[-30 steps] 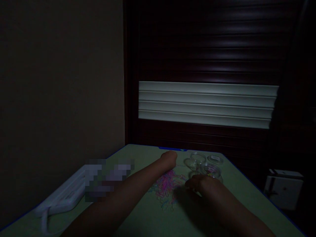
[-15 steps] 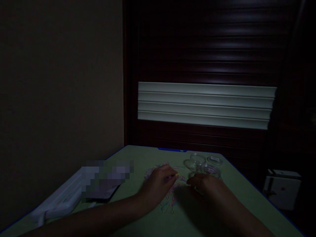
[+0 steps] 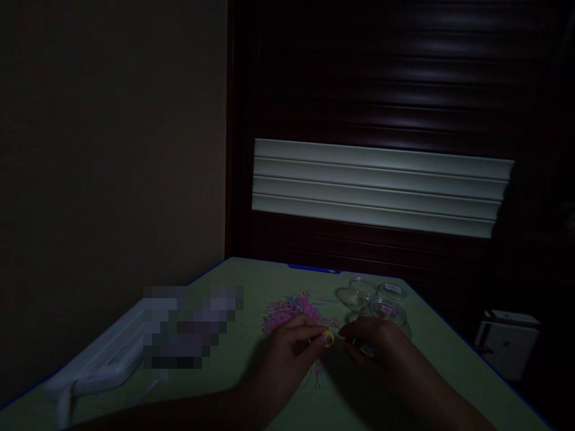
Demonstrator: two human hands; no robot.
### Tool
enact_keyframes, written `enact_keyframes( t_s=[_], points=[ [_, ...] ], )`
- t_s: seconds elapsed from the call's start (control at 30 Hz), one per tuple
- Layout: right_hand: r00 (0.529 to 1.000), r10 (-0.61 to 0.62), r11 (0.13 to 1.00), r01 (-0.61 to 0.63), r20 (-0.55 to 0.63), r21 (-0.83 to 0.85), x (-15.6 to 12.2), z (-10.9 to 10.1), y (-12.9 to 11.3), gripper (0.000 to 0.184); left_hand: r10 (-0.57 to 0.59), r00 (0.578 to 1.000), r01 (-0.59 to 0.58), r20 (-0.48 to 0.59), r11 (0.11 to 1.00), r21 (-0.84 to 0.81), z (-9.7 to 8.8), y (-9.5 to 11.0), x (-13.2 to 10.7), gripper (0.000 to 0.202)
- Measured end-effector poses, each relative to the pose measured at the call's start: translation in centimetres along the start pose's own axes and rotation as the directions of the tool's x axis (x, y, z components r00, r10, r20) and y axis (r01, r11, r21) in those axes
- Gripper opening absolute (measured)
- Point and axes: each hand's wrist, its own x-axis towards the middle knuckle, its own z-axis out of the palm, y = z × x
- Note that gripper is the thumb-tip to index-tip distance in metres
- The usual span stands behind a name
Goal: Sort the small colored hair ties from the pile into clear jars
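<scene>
A green table (image 3: 251, 281) is seen in dim light, with a white case (image 3: 99, 365) laid along its left edge. The left hand (image 3: 290, 350) is curled near the table's middle, and the right hand (image 3: 375, 341) is held just beside it. A pile of coloured bands (image 3: 287, 311) is spread behind the left hand, and clear jars (image 3: 359, 293) are grouped near the far right corner. A small yellow band (image 3: 329, 339) is pinched between the left thumb and forefinger. The right fingers are bent toward it, but whether they grip it cannot be told.
</scene>
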Motion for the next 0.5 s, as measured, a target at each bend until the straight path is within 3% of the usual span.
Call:
enact_keyframes(
  t_s=[0.2,0.5],
  points=[
    [1.000,-0.004,0.992,0.006,-0.011,0.122,-0.16,-0.21,-0.11,0.019,0.007,1.000,-0.006,0.009,0.999,-0.042,-0.05,-0.09,0.01,0.017],
    [1.000,-0.010,0.990,0.007,0.021,0.140,-0.20,-0.12,-0.53,0.020,0.071,0.995,-0.071,0.066,0.997,-0.003,0.14,-0.37,-0.27,0.016]
  ],
)
